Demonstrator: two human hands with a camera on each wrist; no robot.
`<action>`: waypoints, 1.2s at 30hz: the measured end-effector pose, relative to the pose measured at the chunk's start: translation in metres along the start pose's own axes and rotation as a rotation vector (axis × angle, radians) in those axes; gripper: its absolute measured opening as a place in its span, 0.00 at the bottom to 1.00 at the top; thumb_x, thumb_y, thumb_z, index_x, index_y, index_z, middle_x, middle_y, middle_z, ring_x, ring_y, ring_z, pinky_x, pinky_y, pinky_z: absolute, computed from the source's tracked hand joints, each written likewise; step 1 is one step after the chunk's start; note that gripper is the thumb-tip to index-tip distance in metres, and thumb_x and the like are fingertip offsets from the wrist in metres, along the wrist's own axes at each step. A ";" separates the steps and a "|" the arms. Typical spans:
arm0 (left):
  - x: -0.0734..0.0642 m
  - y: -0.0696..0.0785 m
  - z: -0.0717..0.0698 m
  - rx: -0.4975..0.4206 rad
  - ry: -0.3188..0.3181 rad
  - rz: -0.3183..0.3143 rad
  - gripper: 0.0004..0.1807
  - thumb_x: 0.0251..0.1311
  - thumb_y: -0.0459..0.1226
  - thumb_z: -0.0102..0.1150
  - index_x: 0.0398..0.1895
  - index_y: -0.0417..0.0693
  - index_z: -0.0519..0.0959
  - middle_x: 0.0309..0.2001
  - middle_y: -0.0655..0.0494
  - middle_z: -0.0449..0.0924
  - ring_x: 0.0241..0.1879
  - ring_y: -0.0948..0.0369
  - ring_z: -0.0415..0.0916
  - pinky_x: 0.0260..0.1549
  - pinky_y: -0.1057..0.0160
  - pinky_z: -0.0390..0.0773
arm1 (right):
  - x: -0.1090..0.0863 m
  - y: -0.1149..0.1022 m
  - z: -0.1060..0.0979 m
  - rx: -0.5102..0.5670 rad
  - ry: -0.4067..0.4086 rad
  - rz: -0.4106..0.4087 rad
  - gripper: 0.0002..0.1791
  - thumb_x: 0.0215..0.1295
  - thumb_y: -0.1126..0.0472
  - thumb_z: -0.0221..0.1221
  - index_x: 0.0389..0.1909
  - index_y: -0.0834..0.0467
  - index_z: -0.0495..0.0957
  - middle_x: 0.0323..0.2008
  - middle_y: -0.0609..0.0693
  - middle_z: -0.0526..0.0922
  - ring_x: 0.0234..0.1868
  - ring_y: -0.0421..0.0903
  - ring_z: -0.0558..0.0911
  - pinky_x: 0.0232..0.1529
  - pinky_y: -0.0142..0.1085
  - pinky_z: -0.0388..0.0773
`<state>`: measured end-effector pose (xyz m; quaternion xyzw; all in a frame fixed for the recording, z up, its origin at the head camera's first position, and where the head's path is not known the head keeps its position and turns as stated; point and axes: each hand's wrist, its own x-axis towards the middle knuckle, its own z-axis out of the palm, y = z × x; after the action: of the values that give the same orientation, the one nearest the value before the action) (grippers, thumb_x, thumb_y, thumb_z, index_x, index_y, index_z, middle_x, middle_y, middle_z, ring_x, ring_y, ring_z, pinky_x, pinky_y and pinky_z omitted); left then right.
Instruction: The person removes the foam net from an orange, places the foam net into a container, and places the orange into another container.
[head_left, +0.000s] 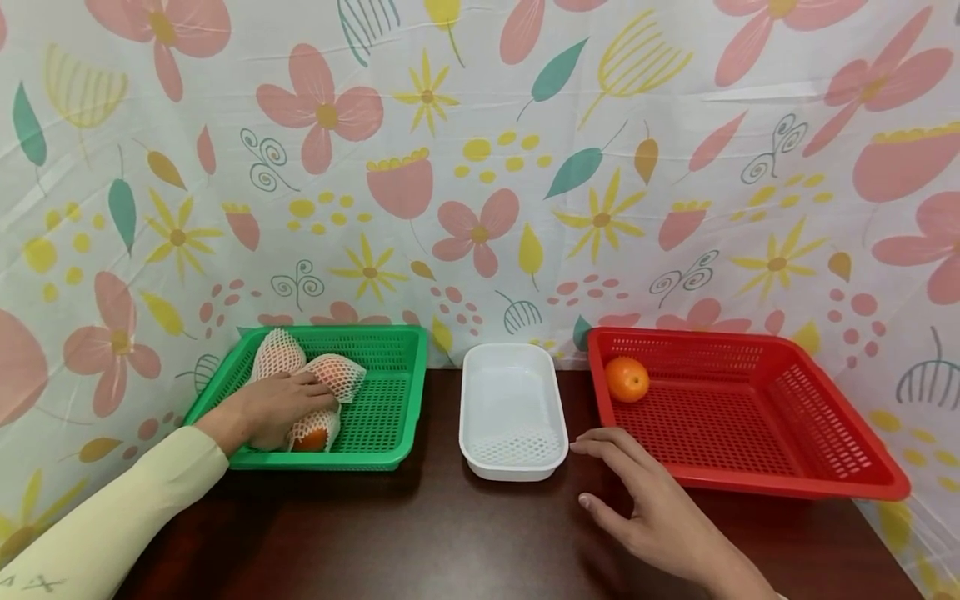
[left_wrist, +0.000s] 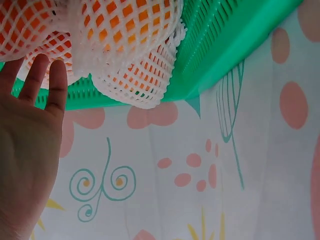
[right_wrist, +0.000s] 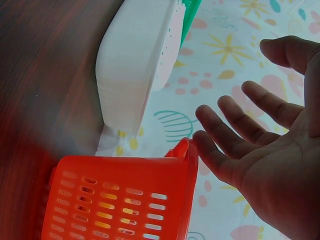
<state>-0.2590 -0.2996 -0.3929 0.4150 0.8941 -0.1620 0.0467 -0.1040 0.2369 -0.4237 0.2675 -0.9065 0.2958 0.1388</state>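
Observation:
My left hand (head_left: 288, 408) reaches into the green basket (head_left: 408, 400), lying over several orange fruits in white foam nets. One netted fruit (head_left: 279, 354) is at the back, another (head_left: 337, 377) sits just past the fingertips, and a third (head_left: 313, 433) shows below the hand. In the left wrist view the fingers (left_wrist: 36, 80) are extended, their tips against the netting. My right hand (head_left: 652, 508) hovers between the white tray (head_left: 513, 471) and the red basket (head_left: 750, 417), holding nothing, its fingers spread and loosely bent. An unwrapped orange (head_left: 627, 380) sits in the red basket's back left corner.
Both baskets and the white tray stand in a row on a dark brown table (head_left: 420, 533). The white tray is between the baskets, with a perforated bottom. A flower-printed cloth (head_left: 480, 167) hangs right behind them and along both sides.

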 end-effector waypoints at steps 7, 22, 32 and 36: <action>-0.003 -0.003 0.002 -0.104 0.014 -0.007 0.43 0.48 0.24 0.74 0.72 0.50 0.75 0.70 0.48 0.75 0.71 0.42 0.69 0.66 0.36 0.72 | 0.000 -0.001 -0.001 -0.009 0.003 0.009 0.35 0.60 0.58 0.77 0.66 0.37 0.73 0.64 0.35 0.73 0.61 0.34 0.76 0.63 0.21 0.70; -0.013 -0.015 0.000 -0.468 0.080 -0.127 0.43 0.49 0.38 0.79 0.72 0.50 0.74 0.68 0.57 0.75 0.73 0.43 0.64 0.63 0.38 0.73 | 0.001 -0.001 -0.003 0.001 0.000 0.021 0.36 0.60 0.58 0.78 0.66 0.36 0.73 0.64 0.34 0.73 0.61 0.34 0.76 0.63 0.21 0.70; -0.015 -0.015 -0.003 -0.599 0.097 -0.186 0.42 0.48 0.38 0.75 0.72 0.52 0.74 0.68 0.54 0.74 0.70 0.46 0.63 0.55 0.45 0.75 | 0.001 0.000 -0.002 0.001 0.007 -0.002 0.35 0.60 0.60 0.77 0.65 0.38 0.74 0.63 0.36 0.74 0.61 0.34 0.76 0.63 0.20 0.69; -0.016 -0.014 -0.003 -0.619 0.117 -0.206 0.40 0.48 0.40 0.74 0.70 0.53 0.74 0.67 0.53 0.73 0.68 0.47 0.63 0.54 0.45 0.75 | 0.001 0.000 -0.003 0.003 0.006 0.001 0.35 0.60 0.59 0.77 0.66 0.38 0.74 0.63 0.36 0.74 0.61 0.34 0.76 0.63 0.19 0.68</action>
<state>-0.2594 -0.3185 -0.3831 0.2971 0.9393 0.1377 0.1027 -0.1047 0.2384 -0.4215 0.2662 -0.9058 0.2979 0.1409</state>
